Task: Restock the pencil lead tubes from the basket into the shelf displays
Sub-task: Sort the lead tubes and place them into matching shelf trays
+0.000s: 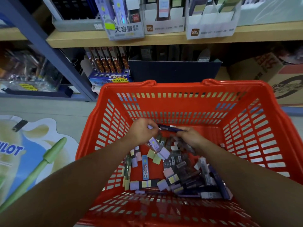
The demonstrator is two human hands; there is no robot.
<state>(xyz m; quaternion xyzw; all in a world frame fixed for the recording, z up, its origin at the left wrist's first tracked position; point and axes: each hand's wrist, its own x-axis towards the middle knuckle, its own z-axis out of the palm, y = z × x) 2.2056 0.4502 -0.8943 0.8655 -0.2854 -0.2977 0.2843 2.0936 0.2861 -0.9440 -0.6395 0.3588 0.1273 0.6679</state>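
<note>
Two hands: left hand [144,132] clamps lavender tube [157,146]; right hand [191,137] pinches dark tube [170,128], axis nine-to-three.
Shelf displays [125,30]: twelve o'clock, beyond basket [180,85].

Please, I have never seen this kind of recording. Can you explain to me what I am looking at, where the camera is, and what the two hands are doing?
There is no machine here: a person wears one camera on the head, so this single picture looks forward and down along both arms. The left hand grips a lilac tube; the right hand holds a dark tube. Both hands are inside a red basket, whose bottom holds a loose pile of pencil lead tubes. Behind it stands a wooden shelf carrying display boxes, where the tubes should go.
</note>
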